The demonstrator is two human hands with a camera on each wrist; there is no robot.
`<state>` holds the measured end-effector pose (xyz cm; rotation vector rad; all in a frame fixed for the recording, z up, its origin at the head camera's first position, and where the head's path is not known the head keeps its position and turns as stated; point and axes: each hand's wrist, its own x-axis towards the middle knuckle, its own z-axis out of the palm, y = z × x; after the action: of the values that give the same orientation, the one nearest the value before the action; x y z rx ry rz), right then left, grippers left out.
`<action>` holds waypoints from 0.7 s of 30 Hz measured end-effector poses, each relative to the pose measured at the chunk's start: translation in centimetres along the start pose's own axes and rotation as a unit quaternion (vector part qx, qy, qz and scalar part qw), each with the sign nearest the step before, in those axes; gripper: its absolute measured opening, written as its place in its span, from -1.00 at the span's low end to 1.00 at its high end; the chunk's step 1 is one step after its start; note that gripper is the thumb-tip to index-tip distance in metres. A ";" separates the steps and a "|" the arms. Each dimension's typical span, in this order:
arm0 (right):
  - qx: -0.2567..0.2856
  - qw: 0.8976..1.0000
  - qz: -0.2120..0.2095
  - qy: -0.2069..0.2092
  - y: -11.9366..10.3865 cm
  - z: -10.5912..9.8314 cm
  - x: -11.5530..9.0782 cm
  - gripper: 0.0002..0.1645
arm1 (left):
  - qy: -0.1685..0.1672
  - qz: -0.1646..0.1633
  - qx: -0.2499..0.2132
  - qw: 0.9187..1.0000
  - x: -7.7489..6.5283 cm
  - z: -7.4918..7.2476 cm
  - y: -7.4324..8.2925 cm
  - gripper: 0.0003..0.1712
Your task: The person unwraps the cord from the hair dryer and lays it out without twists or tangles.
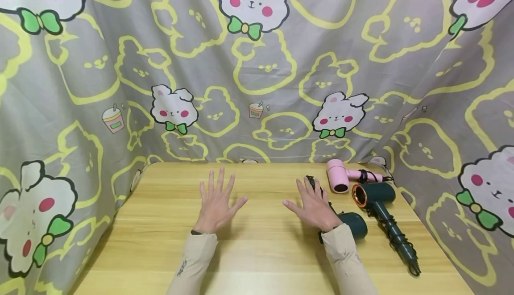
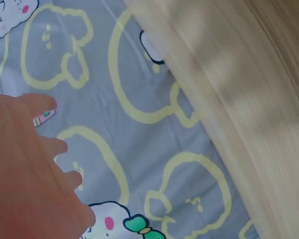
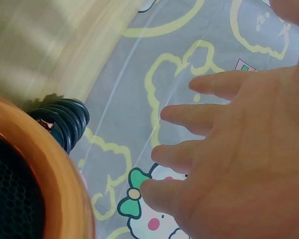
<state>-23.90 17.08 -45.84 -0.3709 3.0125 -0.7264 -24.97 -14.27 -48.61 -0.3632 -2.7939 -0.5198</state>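
Both hands are held out over a wooden table with fingers spread and nothing in them. The left hand (image 1: 217,203) is over the table's left middle, away from any object. Over the right part, the right hand (image 1: 314,203) partly hides a dark green hair dryer (image 1: 354,225) beneath it. In the right wrist view, that dryer's copper-coloured rim (image 3: 65,174) and coiled black cord (image 3: 70,119) stand close beside the right hand (image 3: 229,149). In the left wrist view the left hand (image 2: 30,169) shows only in part at the edge.
A pink hair dryer (image 1: 338,176) lies at the back right of the wooden table (image 1: 257,250). In front of it is another dark green hair dryer (image 1: 379,194), cord wound round its handle. Patterned grey curtain (image 1: 273,72) encloses the table at the back and sides.
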 end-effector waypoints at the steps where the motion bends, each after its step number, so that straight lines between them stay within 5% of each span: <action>1: 0.001 1.000 -0.001 0.001 0.0 0.0 0.0 0.14 | 0.002 0.003 0.001 1.000 0.0 0.0 0.0 0.00; 13: 0.008 1.000 0.017 -0.018 -0.1 -0.2 -0.2 0.12 | 0.010 0.019 0.006 1.000 -0.2 0.1 1.0 -0.02; 21: 0.005 0.999 0.010 -0.034 -0.1 -0.6 0.0 0.04 | -0.014 0.022 -0.025 0.999 -0.5 0.5 2.3 -0.04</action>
<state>-23.90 17.27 -45.29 -0.3563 2.9447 -0.7115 -23.99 -12.11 -48.51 -0.4447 -2.7972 -0.5809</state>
